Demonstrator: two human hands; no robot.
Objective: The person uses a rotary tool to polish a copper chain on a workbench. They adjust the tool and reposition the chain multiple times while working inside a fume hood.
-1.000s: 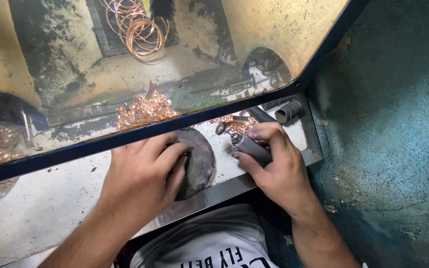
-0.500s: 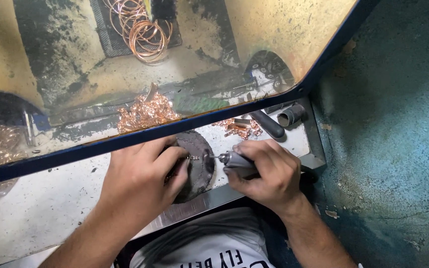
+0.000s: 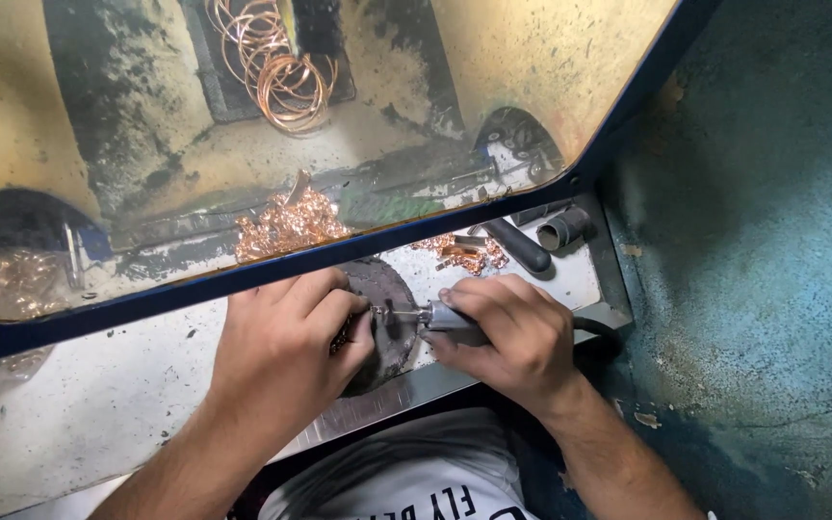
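Observation:
My left hand (image 3: 286, 347) is closed on a small copper-coloured piece (image 3: 344, 332), pressed against a dark round block (image 3: 387, 289) on the white bench (image 3: 79, 404). My right hand (image 3: 512, 332) grips a grey rotary handpiece (image 3: 440, 318) like a pen. Its thin bit (image 3: 387, 310) points left and meets the piece at my left fingertips. Most of the piece is hidden by my fingers.
A pile of small copper pieces (image 3: 459, 252), a dark cylinder (image 3: 517, 247) and a grey tube (image 3: 563, 229) lie at the back right. A blue-framed yellowed screen (image 3: 272, 274) stands over the bench; behind it are copper scraps (image 3: 286, 223) and wire coils (image 3: 276, 67). A teal wall (image 3: 763, 250) is on the right.
My right hand has brought the handpiece from the back right down and left, until its bit meets the piece in my left hand. My left hand has stayed on the round block.

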